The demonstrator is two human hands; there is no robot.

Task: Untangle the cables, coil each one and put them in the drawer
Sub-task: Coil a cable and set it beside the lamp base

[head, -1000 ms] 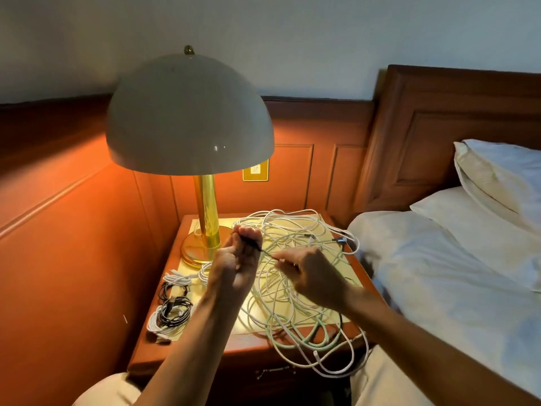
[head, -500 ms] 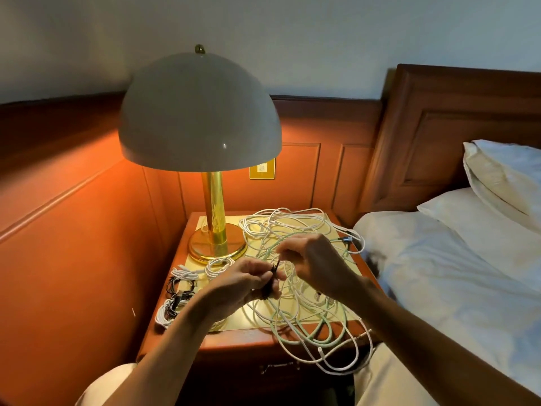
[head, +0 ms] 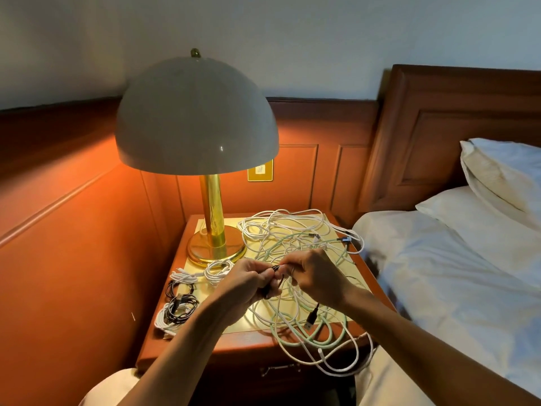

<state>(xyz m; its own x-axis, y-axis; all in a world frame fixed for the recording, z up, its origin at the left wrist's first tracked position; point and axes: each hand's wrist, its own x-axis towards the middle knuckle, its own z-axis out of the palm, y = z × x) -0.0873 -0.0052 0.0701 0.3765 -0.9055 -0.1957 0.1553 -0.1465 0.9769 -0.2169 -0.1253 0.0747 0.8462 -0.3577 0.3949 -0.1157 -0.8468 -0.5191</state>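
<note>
Both hands meet over the table (head: 234,344): the left hand (head: 246,281) grips a small black cable (head: 276,284) bundle, and the right hand (head: 314,275) pinches its strand just beside. The cable hangs from the hands toward its plug (head: 311,319) below the right hand, above the white tangle (head: 292,230).

Left hand (head: 244,281) and right hand (head: 314,276) raised together above the counter (head: 248,339), fingers curled. Both pinching a thin black cable (head: 276,278) between them. Forearms angled inward.

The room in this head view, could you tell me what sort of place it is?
Probably a hotel bedroom: a bed with pillows, a wooden nightstand and a brass lamp.
</note>
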